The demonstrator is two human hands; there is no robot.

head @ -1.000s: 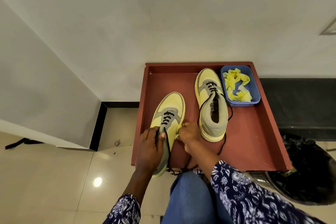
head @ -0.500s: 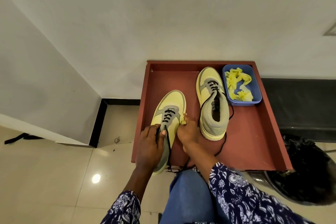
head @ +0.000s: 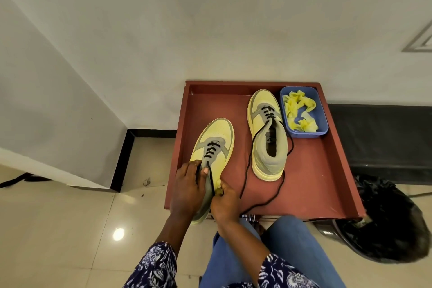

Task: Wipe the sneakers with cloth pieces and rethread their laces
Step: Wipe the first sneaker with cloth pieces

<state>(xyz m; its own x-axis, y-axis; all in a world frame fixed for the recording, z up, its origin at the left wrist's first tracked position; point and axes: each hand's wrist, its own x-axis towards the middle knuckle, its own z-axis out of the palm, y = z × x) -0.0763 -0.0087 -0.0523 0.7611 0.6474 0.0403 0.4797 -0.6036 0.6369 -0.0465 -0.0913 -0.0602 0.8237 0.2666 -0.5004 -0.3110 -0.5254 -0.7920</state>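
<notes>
Gripping the near sneaker (head: 216,145) at its collar, left hand (head: 187,190); right hand (head: 225,203) pinching a yellow cloth piece (head: 219,188) against its side.

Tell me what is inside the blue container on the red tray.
The blue container holds crumpled yellow cloth pieces, with bare blue floor showing between them. Whatever lies beneath the pieces is covered.

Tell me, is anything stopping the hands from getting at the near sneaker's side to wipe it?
Nothing visible does. The left hand grips the near sneaker at its collar, and the right hand presses a yellow cloth piece directly against its side. Only its loose black lace trails nearby.
</notes>
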